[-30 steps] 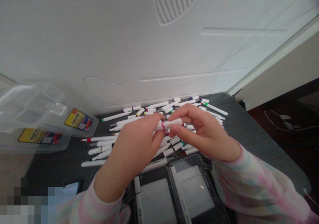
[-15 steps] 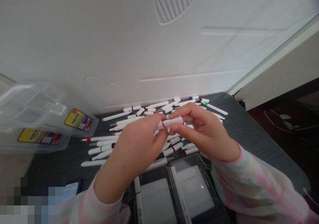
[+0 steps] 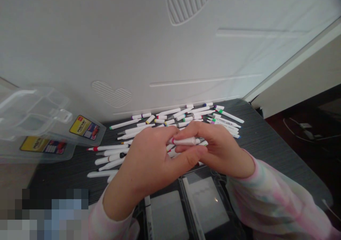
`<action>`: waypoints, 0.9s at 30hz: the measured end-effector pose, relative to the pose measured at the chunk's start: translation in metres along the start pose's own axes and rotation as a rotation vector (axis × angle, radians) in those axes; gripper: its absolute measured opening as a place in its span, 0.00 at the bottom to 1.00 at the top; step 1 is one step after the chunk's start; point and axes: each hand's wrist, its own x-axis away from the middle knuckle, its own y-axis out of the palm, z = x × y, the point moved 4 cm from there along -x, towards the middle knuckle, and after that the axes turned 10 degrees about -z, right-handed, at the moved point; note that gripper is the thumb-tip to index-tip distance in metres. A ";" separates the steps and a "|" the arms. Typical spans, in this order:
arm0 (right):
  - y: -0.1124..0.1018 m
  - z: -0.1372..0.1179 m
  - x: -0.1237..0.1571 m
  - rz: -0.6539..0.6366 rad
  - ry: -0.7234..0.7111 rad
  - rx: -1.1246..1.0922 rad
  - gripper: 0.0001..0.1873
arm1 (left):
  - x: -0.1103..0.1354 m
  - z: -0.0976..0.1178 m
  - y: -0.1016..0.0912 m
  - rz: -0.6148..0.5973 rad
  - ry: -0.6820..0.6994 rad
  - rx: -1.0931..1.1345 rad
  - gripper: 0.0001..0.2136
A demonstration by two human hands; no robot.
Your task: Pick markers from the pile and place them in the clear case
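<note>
Both hands meet over a heap of white markers (image 3: 170, 121) on a dark table (image 3: 266, 140). My left hand (image 3: 149, 161) and my right hand (image 3: 218, 149) are closed on the same white marker with a pink band (image 3: 185, 140), held level between them just above the heap. My left thumb reaches under the marker towards my right fingers. The markers directly below the hands are hidden. A dark compartment case (image 3: 186, 211) lies right under my wrists, with a marker (image 3: 147, 211) in its left slot.
Two clear plastic boxes with yellow labels (image 3: 50, 133) lie at the left. A white panelled wall (image 3: 170, 55) rises behind the table. The table's right edge drops to a dark floor (image 3: 314, 126). A blurred patch covers the bottom left corner.
Both hands have come lower and closer together with the pink-banded marker. My left thumb has slid right under it. More of the far markers show above the hands.
</note>
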 end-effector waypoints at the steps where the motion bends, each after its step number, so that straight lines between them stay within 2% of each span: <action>1: 0.000 -0.001 0.000 0.004 -0.021 0.013 0.09 | -0.001 0.000 0.000 0.030 -0.012 -0.027 0.21; 10: 0.001 -0.006 0.000 0.051 -0.079 0.005 0.09 | 0.002 0.006 0.001 0.266 -0.058 -0.151 0.22; 14: 0.001 -0.007 0.000 0.057 -0.074 0.009 0.09 | 0.003 0.008 0.000 0.331 -0.056 -0.175 0.22; 27: 0.003 -0.012 0.002 0.106 -0.067 -0.061 0.08 | 0.011 0.019 -0.005 0.581 0.112 -0.350 0.18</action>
